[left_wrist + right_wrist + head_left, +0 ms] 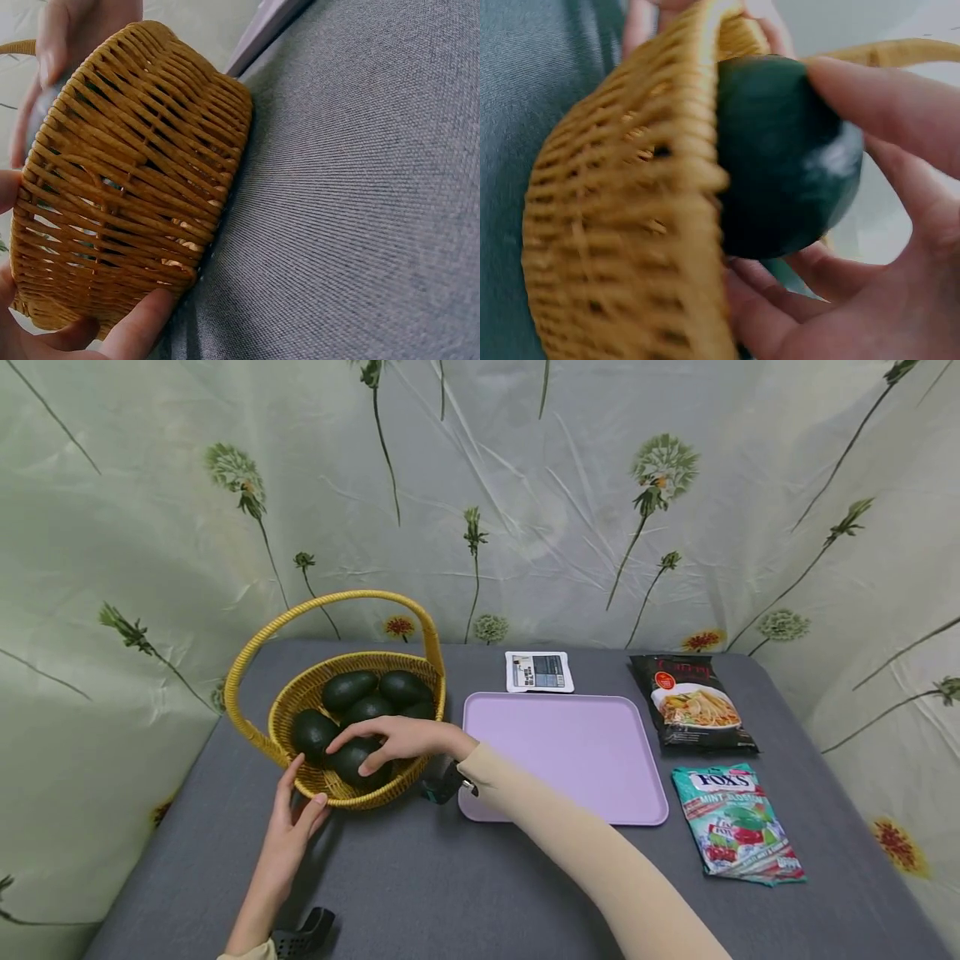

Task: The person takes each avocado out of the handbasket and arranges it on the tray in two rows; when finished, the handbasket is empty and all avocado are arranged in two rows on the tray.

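A yellow wicker basket (pixel 431 664) with a tall arched handle stands at the left of the table and holds several dark green avocados (pixel 348 691). My left hand (pixel 288 827) grips its near left side, thumb and fingers at the rim. In the left wrist view those fingers lie against the woven wall (pixel 142 172). My right hand (pixel 405 737) reaches in over the right rim, thumb and fingers around the nearest avocado (pixel 358 766). That avocado (pixel 780 165) shows between thumb and fingers in the right wrist view, beside the rim.
Right of the basket lies a lilac tray (pixel 570 760), partly under my right forearm. A small white labelled packet (pixel 538 672) sits behind it. A black noodle packet (pixel 696 706) and a teal FOX'S sweets bag (pixel 738 827) lie farther right on the grey table (pixel 450 893).
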Tool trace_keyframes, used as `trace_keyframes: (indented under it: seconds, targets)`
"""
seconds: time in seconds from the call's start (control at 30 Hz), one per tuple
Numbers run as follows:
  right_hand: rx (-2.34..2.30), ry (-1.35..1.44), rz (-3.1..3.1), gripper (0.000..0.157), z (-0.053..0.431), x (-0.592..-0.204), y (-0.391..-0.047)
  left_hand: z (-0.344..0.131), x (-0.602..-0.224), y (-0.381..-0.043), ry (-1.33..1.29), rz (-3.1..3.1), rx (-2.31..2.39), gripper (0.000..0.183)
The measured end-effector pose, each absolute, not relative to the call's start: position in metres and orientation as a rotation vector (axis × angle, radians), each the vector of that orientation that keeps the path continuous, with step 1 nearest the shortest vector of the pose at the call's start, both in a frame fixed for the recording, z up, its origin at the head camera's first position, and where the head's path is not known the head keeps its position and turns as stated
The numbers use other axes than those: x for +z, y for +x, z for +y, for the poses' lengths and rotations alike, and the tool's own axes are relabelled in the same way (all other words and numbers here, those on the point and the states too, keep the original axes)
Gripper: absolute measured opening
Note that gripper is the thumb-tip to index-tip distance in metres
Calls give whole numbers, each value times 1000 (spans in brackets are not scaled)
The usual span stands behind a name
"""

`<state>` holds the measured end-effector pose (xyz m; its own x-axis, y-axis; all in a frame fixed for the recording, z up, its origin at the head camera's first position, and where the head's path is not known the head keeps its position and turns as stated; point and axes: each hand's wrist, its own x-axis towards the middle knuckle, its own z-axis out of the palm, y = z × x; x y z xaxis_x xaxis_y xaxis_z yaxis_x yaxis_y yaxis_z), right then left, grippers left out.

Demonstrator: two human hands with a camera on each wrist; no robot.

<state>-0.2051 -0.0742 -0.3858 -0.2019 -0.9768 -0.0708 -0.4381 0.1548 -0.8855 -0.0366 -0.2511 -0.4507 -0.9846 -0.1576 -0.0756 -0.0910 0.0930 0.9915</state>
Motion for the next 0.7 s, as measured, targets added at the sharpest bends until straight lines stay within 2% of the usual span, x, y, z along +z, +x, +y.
trace_keyframes:
  seconds: [0.4,0.7]
  targets:
    - [-1355,-1112,1894,48,15,-365,-225,-249,-451,-37,284,-2268,-2060,67]
    - [-1549,-769,2033,51,76,-381,-236,-248,-451,-38,282,-2232,-2099,67]
